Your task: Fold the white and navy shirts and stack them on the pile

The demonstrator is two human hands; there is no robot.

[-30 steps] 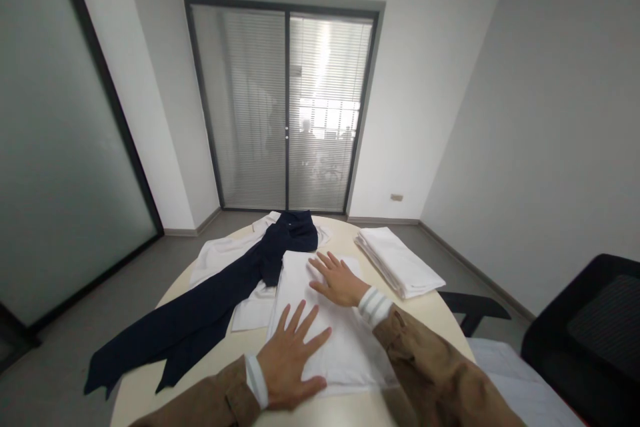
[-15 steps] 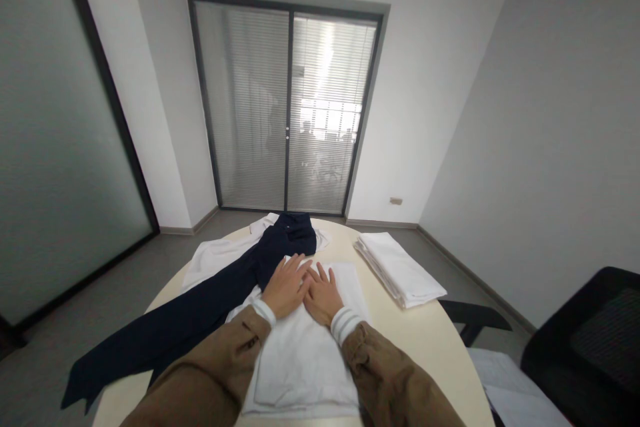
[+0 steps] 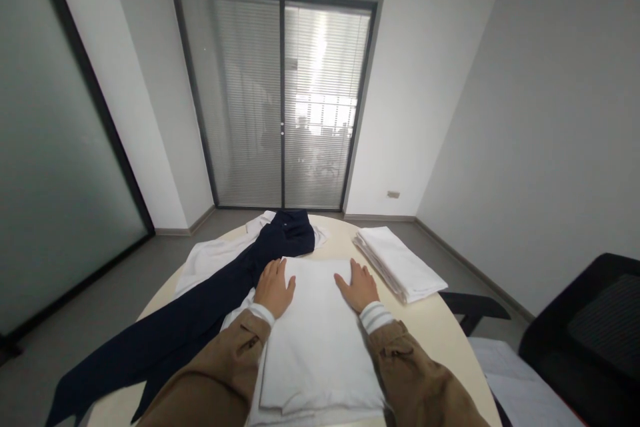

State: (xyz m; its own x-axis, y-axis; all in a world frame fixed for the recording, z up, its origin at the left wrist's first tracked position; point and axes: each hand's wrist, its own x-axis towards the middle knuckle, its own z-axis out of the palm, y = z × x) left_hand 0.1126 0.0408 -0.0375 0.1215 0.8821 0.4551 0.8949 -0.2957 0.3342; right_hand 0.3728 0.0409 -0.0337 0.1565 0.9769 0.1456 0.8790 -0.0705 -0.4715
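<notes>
A folded white garment (image 3: 317,333) lies flat in front of me on a round cream table (image 3: 440,327). My left hand (image 3: 273,288) rests flat on its far left corner, fingers stretched out. My right hand (image 3: 357,285) lies flat on its far right corner, fingers together and extended. Neither hand holds anything. Dark navy trousers (image 3: 200,320) stretch from the far side of the table down past its left edge, just left of my left hand. Beneath the trousers is another white garment (image 3: 210,257).
A stack of folded white cloths (image 3: 400,263) sits on the table at the right. A black chair (image 3: 585,333) stands at the right, with white sheets (image 3: 520,380) below it. Glass doors with blinds (image 3: 280,100) are ahead.
My hands, side by side at the middle of the garment's far edge half a second ago, have slid apart to its two far corners. The view has shifted slightly.
</notes>
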